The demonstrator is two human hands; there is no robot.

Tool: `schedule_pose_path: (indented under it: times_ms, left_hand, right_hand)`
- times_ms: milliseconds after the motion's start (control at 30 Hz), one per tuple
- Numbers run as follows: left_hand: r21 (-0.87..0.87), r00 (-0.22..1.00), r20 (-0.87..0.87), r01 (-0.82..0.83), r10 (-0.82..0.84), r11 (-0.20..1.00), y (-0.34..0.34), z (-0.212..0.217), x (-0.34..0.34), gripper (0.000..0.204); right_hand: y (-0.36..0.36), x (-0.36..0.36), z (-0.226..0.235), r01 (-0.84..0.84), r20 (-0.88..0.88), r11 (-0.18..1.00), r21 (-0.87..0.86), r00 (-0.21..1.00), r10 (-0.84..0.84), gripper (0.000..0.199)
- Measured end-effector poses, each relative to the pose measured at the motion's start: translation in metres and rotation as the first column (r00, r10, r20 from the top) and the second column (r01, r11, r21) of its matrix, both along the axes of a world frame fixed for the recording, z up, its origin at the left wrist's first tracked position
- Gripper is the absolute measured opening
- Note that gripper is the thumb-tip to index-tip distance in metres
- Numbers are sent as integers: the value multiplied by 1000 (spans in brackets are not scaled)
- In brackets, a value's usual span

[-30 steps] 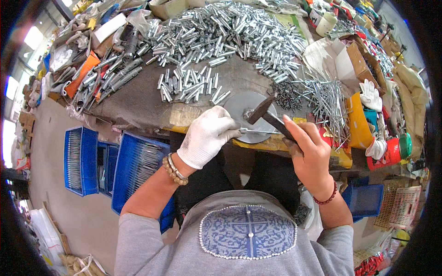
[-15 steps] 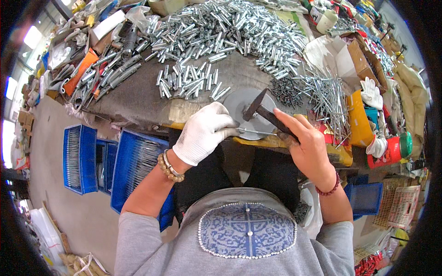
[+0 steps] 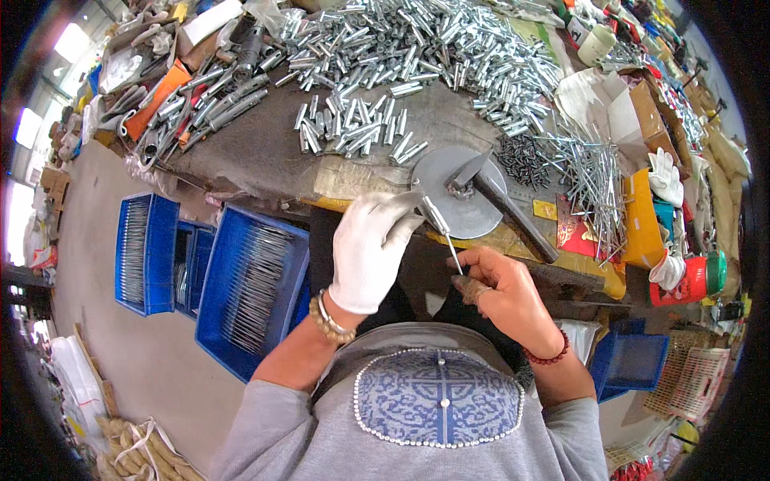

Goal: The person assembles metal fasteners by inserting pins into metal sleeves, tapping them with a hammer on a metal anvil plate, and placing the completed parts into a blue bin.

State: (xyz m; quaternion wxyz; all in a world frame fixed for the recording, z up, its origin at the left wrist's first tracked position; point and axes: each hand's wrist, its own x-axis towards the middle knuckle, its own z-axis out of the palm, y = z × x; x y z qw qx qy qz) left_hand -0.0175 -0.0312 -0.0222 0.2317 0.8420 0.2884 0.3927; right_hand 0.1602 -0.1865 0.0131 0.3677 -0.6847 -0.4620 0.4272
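My left hand (image 3: 369, 252), in a white glove, has its fingers closed at the upper end of a short shiny metal tube (image 3: 435, 215). A thin metal rod (image 3: 455, 254) sticks out of the tube's lower end. My bare right hand (image 3: 507, 290) pinches that rod near its lower end, by the bench's front edge. Just beyond, a hammer (image 3: 513, 210) with a dark handle lies with its head on a round grey metal disc (image 3: 431, 172). Its handle points toward the front right. How the gloved fingertips grip the tube is partly hidden.
A large heap of metal tubes (image 3: 417, 52) covers the bench's far side, with a smaller group (image 3: 353, 127) nearer. Black small parts (image 3: 523, 163) and loose thin rods (image 3: 589, 172) lie right. Blue bins (image 3: 210, 321) with rods stand lower left.
My right hand has let go of the hammer, now lying on the disc, and has taken the rod. My left hand has lifted the piece off the disc and tilted it.
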Motion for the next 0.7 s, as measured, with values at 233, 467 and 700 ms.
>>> schedule_pose_path:
  times_ms: [233,467,700]
  left_hand:
    - [-858,987,154,112,43,501,-32,7,-2,53]
    - [-798,961,261,160,93,581,-31,-9,-13,64]
    - [-737,932,176,-87,315,670,-5,-45,-110,62]
  right_hand:
    - [-3,-28,-8,82,-410,988,-128,903,-128,35]
    - [-1,-49,-21,52,-179,998,-27,982,-56,37]
    - [2,-41,-46,-54,-255,996,-72,966,34,48]
